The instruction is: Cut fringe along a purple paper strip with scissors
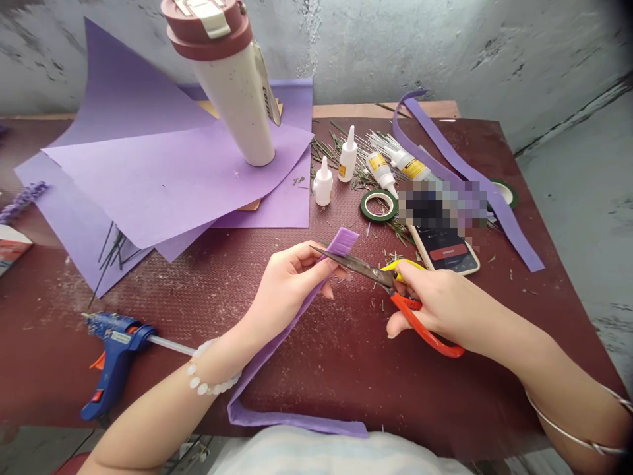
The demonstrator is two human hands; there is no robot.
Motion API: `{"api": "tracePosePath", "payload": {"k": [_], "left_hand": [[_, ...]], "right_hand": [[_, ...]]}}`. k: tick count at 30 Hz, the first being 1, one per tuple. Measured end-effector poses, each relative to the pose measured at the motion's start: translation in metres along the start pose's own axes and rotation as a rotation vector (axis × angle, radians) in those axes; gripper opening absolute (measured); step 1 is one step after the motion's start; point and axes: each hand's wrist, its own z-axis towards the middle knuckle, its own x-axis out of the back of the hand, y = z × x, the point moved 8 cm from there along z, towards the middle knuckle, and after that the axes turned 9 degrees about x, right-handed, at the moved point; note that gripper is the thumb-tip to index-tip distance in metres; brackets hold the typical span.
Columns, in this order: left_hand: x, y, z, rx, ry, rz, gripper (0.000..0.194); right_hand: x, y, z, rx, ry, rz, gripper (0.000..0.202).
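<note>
A long purple strip (277, 340) is pinched near its upper end by my left hand (297, 274); the rest hangs past my wrist and bends along the table's front edge. Slanting pleats or cuts show on its upper end, above my fingers. My right hand (435, 297) is closed on the scissors (425, 333), which have one yellow and one red handle. Their blades point left and lie across the strip just above my left thumb. The blades look nearly closed.
Purple sheets (163, 185) lie at the back left beneath a tumbler (237, 99). A blue glue gun (116, 356) rests front left. Glue bottles (347, 161), green tape (378, 206), wire stems, a phone (445, 251) and purple strips (455, 145) lie at the back right.
</note>
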Motion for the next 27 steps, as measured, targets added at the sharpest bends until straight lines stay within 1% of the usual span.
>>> {"api": "tracePosePath", "payload": {"k": [4, 8, 13, 17, 19, 21, 24, 26, 27], "left_hand": [[0.001, -0.001, 0.0, 0.001, 0.001, 0.006, 0.017], [0.0, -0.001, 0.0, 0.005, 0.003, 0.007, 0.015], [0.0, -0.002, -0.001, 0.012, 0.011, 0.012, 0.015], [-0.001, 0.001, -0.003, -0.01, -0.007, 0.008, 0.019], [-0.003, 0.004, -0.005, -0.024, -0.029, 0.002, 0.024], [-0.004, 0.005, -0.007, -0.029, -0.048, 0.006, 0.027], [-0.005, 0.006, -0.009, -0.014, -0.047, 0.027, 0.03], [-0.004, 0.006, -0.009, 0.003, -0.031, 0.042, 0.031], [-0.004, 0.006, -0.009, 0.014, -0.021, 0.051, 0.031]], "right_hand": [[0.001, 0.0, 0.002, -0.022, -0.017, 0.015, 0.055], [0.0, 0.003, 0.002, -0.106, -0.046, 0.06, 0.058], [-0.003, 0.01, 0.0, -0.214, -0.087, 0.147, 0.048], [-0.009, 0.008, -0.003, -0.29, -0.2, 0.374, 0.038], [-0.011, 0.003, -0.006, -0.303, -0.242, 0.52, 0.035], [-0.013, 0.001, -0.008, -0.292, -0.257, 0.644, 0.033], [-0.024, 0.004, -0.013, -0.253, -0.327, 0.794, 0.041], [-0.028, 0.007, -0.012, -0.189, -0.322, 0.854, 0.055], [-0.03, 0.009, -0.011, -0.165, -0.317, 0.845, 0.062]]}}
